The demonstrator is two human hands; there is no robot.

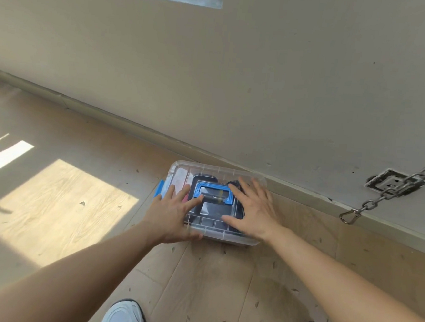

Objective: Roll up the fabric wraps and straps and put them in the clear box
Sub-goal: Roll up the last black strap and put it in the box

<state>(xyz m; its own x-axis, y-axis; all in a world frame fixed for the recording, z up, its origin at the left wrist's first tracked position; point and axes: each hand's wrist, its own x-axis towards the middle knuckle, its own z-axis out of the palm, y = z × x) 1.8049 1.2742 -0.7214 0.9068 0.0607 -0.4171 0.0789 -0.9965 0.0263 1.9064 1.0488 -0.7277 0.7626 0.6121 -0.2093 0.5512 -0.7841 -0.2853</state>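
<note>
Clear box (180, 169), lidded, holds dark fabric; left hand (174, 215) and right hand (252, 209) lie flat, fingers spread, on its lid beside the blue handle (214, 192), on wood floor (58, 194) near the wall (263, 88).

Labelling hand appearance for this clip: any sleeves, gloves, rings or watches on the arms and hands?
None visible. The left hand and the right hand are bare, no gloves, rings or watch; both forearms are uncovered, with no sleeve in view. White shoes show below.
</note>
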